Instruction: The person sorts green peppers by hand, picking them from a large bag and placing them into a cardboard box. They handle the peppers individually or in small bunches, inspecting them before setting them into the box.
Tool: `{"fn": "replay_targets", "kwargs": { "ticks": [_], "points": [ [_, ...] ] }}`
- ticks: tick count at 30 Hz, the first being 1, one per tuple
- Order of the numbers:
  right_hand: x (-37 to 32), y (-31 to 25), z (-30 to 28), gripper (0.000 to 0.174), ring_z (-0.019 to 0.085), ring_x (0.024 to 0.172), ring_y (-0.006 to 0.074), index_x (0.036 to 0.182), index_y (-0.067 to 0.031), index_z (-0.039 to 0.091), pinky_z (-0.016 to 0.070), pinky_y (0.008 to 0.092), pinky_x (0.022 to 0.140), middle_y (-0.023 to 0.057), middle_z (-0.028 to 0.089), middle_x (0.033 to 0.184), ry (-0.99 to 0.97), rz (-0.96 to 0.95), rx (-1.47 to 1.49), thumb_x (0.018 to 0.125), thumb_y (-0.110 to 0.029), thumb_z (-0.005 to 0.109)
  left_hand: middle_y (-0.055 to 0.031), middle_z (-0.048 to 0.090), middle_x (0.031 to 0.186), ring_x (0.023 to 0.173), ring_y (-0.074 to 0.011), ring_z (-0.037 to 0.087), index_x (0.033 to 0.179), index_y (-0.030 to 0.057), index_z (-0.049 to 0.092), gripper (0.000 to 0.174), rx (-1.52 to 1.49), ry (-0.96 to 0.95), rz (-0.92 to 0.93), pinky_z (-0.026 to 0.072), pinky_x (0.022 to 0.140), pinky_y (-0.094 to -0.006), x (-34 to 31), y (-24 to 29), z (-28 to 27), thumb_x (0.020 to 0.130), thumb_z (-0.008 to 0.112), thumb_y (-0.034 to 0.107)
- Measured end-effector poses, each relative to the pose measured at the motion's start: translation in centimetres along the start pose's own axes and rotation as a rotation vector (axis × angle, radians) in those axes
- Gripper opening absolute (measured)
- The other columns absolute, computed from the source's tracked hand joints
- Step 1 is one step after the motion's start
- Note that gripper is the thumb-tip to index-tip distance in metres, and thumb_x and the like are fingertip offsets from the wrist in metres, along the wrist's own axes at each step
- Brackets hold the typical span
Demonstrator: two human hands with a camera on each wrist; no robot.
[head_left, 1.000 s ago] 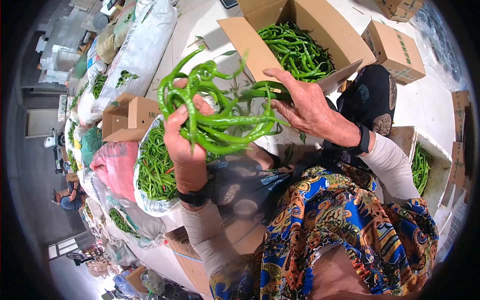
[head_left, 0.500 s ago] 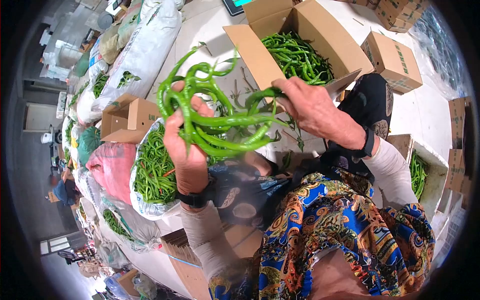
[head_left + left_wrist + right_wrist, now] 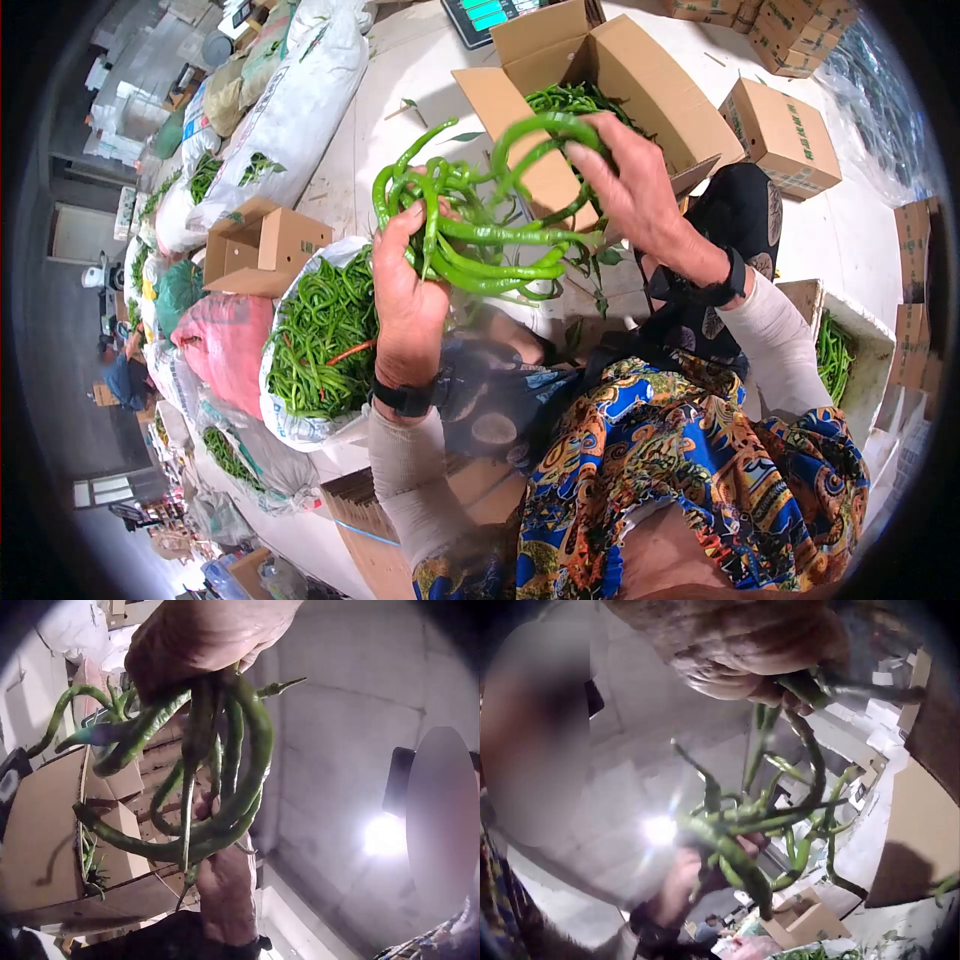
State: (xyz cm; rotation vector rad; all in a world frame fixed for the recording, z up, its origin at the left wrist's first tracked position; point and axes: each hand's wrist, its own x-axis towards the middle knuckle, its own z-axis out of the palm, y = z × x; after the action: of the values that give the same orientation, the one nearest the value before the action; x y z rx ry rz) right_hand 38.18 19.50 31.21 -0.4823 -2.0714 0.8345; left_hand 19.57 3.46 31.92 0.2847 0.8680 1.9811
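The left hand (image 3: 410, 285) grips a loose bunch of long curled green peppers (image 3: 490, 235), its thumb across them; in the left wrist view peppers (image 3: 259, 742) hang below that hand (image 3: 210, 637). Just right of it, the right hand (image 3: 635, 195) pinches a few curved peppers (image 3: 548, 122) between thumb and fingers, near the open carton. The right wrist view shows the right hand (image 3: 757, 645) with pepper ends at its fingertips, and the bunch (image 3: 735, 847) beyond. Some peppers between the hands are blurred.
An open carton (image 3: 650, 75) of green peppers stands ahead, a lit scale (image 3: 485, 15) behind it. At left are a sack of peppers (image 3: 320, 340), a small open box (image 3: 262, 245) and a pink sack (image 3: 228, 350). A white crate (image 3: 865, 345) is at right.
The left hand with its bunch has moved right. The right hand, first with extended fingers beside the peppers, now pinches a few, raised toward the carton. More of the scale shows.
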Motion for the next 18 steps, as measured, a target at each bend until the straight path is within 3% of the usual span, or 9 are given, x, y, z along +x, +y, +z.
{"fn": "replay_targets", "kwargs": {
  "ticks": [1,2,3,6,8,12,18],
  "points": [
    [0.5,0.2,-0.5,0.023,0.056,0.067,0.022,0.102,-0.0016,0.056,0.0442,0.0333,0.058,0.0115,0.055,0.075,-0.019,0.252,0.139,0.09,-0.02,0.059,-0.0152,0.055,0.101,0.089,-0.0217,0.057,0.129,-0.0058,0.044,0.045,-0.023,0.017,0.005,0.0515,0.082,-0.0342,0.0,-0.2,0.2,0.087,0.054,0.006],
    [0.7,0.8,-0.9,0.026,0.052,0.067,0.0126,0.102,-0.0006,0.057,0.0421,0.0289,0.057,0.0059,0.055,0.074,0.001,0.343,0.282,0.093,-0.024,0.055,-0.0154,0.055,0.101,0.089,-0.0213,0.057,0.129,-0.0054,0.044,0.045,0.005,-0.014,0.004,0.0515,0.081,-0.0328,-0.4,0.0,0.5,0.087,0.055,0.005],
    [1.3,0.7,-1.7,0.025,0.048,0.066,0.0086,0.103,-0.0011,0.057,0.0416,0.0261,0.059,0.0007,0.054,0.075,-0.022,0.474,0.387,0.093,-0.023,0.055,-0.0155,0.057,0.102,0.088,-0.0211,0.057,0.13,-0.0048,0.044,0.045,0.021,-0.048,0.011,0.0518,0.08,-0.033,-0.2,0.0,-0.4,0.087,0.054,0.006],
    [1.9,2.5,-3.4,0.022,0.048,0.069,0.0075,0.103,-0.0019,0.057,0.0413,0.0231,0.064,0.0007,0.056,0.08,-0.003,0.539,0.558,0.093,-0.021,0.054,-0.0139,0.058,0.097,0.086,-0.0214,0.058,0.131,-0.0032,0.044,0.046,0.036,0.012,0.037,0.0511,0.08,-0.0337,-0.1,0.3,-1.1,0.087,0.054,0.008],
    [2.1,3.5,-4.3,0.02,0.049,0.076,0.0081,0.106,-0.003,0.057,0.0406,0.0209,0.07,0.0011,0.057,0.088,0.002,0.674,0.893,0.093,-0.019,0.053,-0.0135,0.058,0.099,0.087,-0.0209,0.057,0.13,-0.0023,0.045,0.046,0.039,0.028,0.053,0.0509,0.082,-0.0336,-0.1,0.4,-1.5,0.087,0.054,0.009],
    [3.1,5.1,-6.4,0.028,0.051,0.085,0.0088,0.117,-0.0039,0.054,0.0415,0.0225,0.078,0.0007,0.059,0.097,0.045,0.575,0.956,0.095,-0.02,0.052,-0.0129,0.057,0.1,0.089,-0.0199,0.057,0.131,-0.0001,0.044,0.047,0.039,0.037,0.075,0.0507,0.083,-0.0337,-0.5,0.6,-1.4,0.087,0.054,0.008],
    [4.2,6.1,-7.4,0.035,0.055,0.093,0.0096,0.128,-0.006,0.052,0.0435,0.0244,0.078,0.002,0.061,0.109,0.069,0.532,0.986,0.097,-0.023,0.05,-0.0123,0.055,0.11,0.094,-0.0191,0.055,0.132,-0.0006,0.043,0.046,0.045,-0.009,0.073,0.051,0.084,-0.033,-0.5,0.6,-1.4,0.088,0.053,0.008]
  ]
}}
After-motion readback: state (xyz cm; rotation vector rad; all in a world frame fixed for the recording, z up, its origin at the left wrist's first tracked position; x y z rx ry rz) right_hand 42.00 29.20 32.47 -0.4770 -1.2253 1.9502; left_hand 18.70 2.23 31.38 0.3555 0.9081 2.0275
